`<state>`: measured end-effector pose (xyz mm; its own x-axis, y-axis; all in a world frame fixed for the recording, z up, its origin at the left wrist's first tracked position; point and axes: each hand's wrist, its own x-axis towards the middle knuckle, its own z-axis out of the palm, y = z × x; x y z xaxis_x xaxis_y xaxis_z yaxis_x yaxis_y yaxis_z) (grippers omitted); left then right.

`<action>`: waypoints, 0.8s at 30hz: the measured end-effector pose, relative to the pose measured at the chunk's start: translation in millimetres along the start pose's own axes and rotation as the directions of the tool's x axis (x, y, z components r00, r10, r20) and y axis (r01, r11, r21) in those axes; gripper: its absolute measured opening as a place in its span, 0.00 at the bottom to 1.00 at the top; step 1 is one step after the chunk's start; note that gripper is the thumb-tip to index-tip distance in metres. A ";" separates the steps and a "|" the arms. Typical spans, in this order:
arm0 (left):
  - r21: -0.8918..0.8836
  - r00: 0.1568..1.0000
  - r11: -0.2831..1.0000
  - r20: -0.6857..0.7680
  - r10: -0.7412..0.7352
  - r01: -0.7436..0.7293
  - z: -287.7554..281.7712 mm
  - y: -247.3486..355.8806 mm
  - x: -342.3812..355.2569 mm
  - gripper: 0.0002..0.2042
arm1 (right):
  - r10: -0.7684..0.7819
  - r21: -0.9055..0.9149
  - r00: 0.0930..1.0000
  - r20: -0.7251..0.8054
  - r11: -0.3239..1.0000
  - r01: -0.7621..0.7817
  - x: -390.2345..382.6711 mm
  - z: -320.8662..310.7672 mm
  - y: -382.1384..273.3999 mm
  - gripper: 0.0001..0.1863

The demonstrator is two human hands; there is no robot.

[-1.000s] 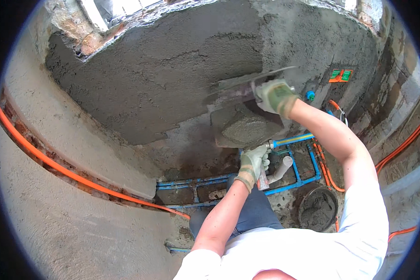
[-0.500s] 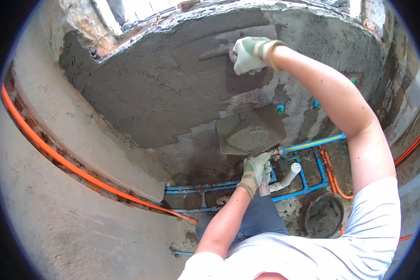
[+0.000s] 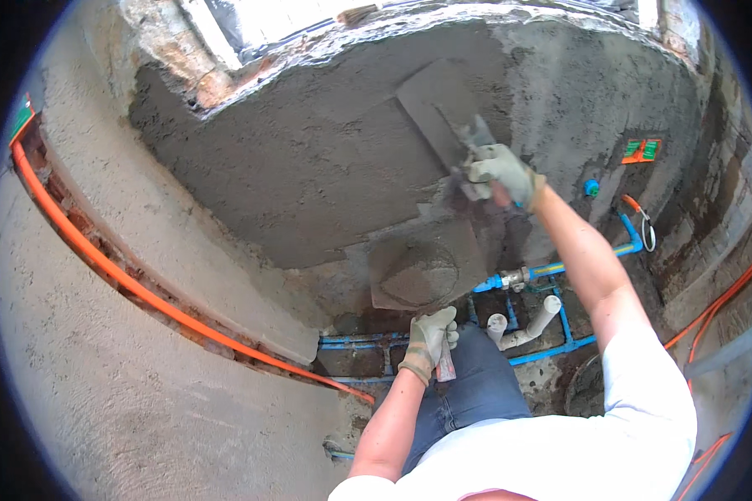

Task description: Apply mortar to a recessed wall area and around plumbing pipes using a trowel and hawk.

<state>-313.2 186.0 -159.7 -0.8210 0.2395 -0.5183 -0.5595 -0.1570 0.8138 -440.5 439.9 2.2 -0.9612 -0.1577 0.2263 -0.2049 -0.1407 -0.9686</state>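
My left hand (image 3: 430,336), in a pale work glove, is closed around the handle (image 3: 446,366) of a plasterer's hawk (image 3: 468,250). The square board sits low in front of the wall, with a rounded heap of wet grey mortar (image 3: 422,275) on it. Up and to the right, my gloved right hand (image 3: 507,173) grips a plastering trowel (image 3: 433,121), slightly blurred. Its long blade slants up to the left and appears to lie against the wet plaster (image 3: 309,150) on the wall. The fingers partly cover the trowel handle.
Blue pipes (image 3: 551,357) and white pipe stubs (image 3: 545,313) run low by my legs. A bucket (image 3: 586,388) stands partly hidden beside my right side. Orange conduit (image 3: 142,299) curves along the left wall. Above the plaster is a rough window opening (image 3: 292,18); orange-green boxes (image 3: 642,151) sit at right.
My right hand has come down and to the right, and the trowel blade has turned from nearly level to a steep slant. The view has shifted a little; my left hand still holds the hawk.
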 end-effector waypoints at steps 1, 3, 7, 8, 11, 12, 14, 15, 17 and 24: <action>0.051 1.000 0.999 -0.021 -0.010 0.011 -1.0 0.1 -3.2 0.09 | 0.026 -0.056 0.999 0.041 0.998 -0.023 10.1 15.3 3.2 0.05; 0.037 0.999 0.999 -0.002 -0.037 0.037 -14.3 -8.6 -1.2 0.10 | 0.004 -0.017 0.993 0.115 1.000 -0.002 41.1 46.4 27.2 0.05; -0.018 1.000 1.000 -0.027 -0.012 0.012 -29.1 -14.1 5.3 0.11 | 0.131 -0.402 0.980 0.151 0.914 -0.060 60.2 131.5 26.8 0.07; -0.023 0.999 0.999 -0.041 -0.023 0.022 -26.1 -16.1 6.3 0.11 | 0.168 -0.486 0.972 0.162 0.871 -0.070 63.3 142.3 25.3 0.09; -0.018 0.999 1.000 -0.033 -0.023 0.023 -13.8 -19.6 9.7 0.10 | 0.018 -0.774 0.994 0.105 0.630 0.070 71.1 155.7 38.6 0.13; -0.016 1.000 1.000 -0.018 -0.004 0.004 -7.9 -19.8 11.4 0.10 | -0.175 -0.921 0.978 0.110 0.352 0.167 71.0 146.8 46.6 0.15; 0.037 0.999 0.999 -0.030 -0.013 0.014 -2.7 -13.6 2.0 0.09 | -0.215 -0.891 0.977 0.013 0.441 0.109 54.6 132.2 43.4 0.16; 0.085 0.999 0.996 -0.047 -0.015 0.019 2.2 -11.0 2.0 0.09 | -0.250 -0.848 0.965 -0.080 0.526 0.066 45.4 118.0 37.5 0.18; 0.081 1.000 0.996 -0.021 -0.019 0.021 10.5 -13.4 5.6 0.10 | -0.295 -0.807 0.943 -0.156 0.589 0.050 26.9 88.2 15.9 0.18; 0.047 0.990 0.999 0.142 -0.017 0.010 85.2 -10.5 20.6 0.08 | -0.267 -0.572 0.896 -0.356 0.820 0.017 -20.3 -44.5 -44.5 0.13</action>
<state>-314.6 274.2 -156.6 -0.7870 0.3759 -0.4891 -0.5619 -0.1096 0.8199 -420.0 492.9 36.2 -0.8720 0.2441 0.4242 -0.2899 0.4406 -0.8496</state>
